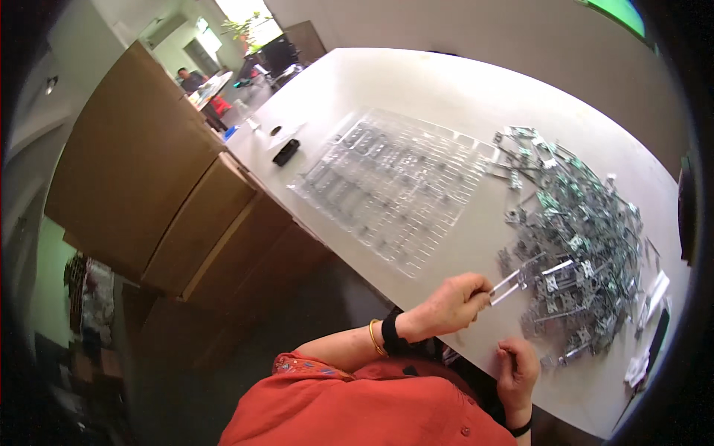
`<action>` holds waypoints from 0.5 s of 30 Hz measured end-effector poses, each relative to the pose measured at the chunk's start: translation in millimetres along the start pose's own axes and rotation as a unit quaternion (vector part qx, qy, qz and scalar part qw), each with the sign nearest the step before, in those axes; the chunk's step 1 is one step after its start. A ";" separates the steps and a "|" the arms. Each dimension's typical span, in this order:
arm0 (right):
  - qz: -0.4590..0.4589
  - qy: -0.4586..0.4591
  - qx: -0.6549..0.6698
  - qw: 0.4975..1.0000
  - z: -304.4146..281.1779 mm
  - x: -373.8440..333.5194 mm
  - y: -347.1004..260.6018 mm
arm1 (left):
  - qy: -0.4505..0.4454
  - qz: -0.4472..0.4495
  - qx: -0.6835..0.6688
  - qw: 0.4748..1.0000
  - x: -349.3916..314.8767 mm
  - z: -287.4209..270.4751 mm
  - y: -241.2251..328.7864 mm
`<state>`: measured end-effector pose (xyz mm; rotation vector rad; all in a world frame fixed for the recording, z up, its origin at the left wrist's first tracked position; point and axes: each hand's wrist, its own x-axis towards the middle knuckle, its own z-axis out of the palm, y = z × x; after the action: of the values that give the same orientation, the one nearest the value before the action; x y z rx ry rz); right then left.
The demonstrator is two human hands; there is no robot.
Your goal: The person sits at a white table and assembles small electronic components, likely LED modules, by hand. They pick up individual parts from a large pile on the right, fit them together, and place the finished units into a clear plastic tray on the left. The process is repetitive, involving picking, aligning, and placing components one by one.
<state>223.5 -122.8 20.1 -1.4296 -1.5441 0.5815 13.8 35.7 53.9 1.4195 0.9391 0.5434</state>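
My left hand (455, 303) is closed, with thumb and fingers pinching the near end of a thin silvery two-pronged metal part (506, 289). The part points right, its far end over the edge of a large heap of small metal parts (573, 238) with flat plates and thin rods. Close to the table's near edge, my right hand (518, 370) has its fingers curled in; what it holds, if anything, is hidden. Farther left lies a clear plastic tray (394, 186) with rows of moulded compartments, apart from both hands. Some parts appear to sit in it, but I cannot tell how many.
The white table (461, 82) carries a small black object (286, 152) beyond the tray's left corner. Brown cardboard boxes (134, 163) stand along the table's left side. White scraps (653, 301) lie at the far right edge. Another person (192, 79) sits in the background.
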 end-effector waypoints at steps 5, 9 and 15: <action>0.007 0.000 -0.002 1.000 1.9 2.1 -5.4 | 0.010 -0.040 -0.027 0.999 -10.1 -11.2 -12.3; 0.007 -0.002 -0.018 1.000 2.0 1.1 -2.8 | 0.031 -0.018 -0.025 0.999 -12.0 -15.3 -24.1; 0.004 0.001 -0.031 1.000 4.2 0.6 -2.6 | 0.105 0.162 0.104 0.976 -2.2 -10.6 -60.0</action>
<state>218.7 -121.8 20.4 -1.4832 -1.5666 0.5406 -8.6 32.8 -2.7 1.7450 0.9563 0.8724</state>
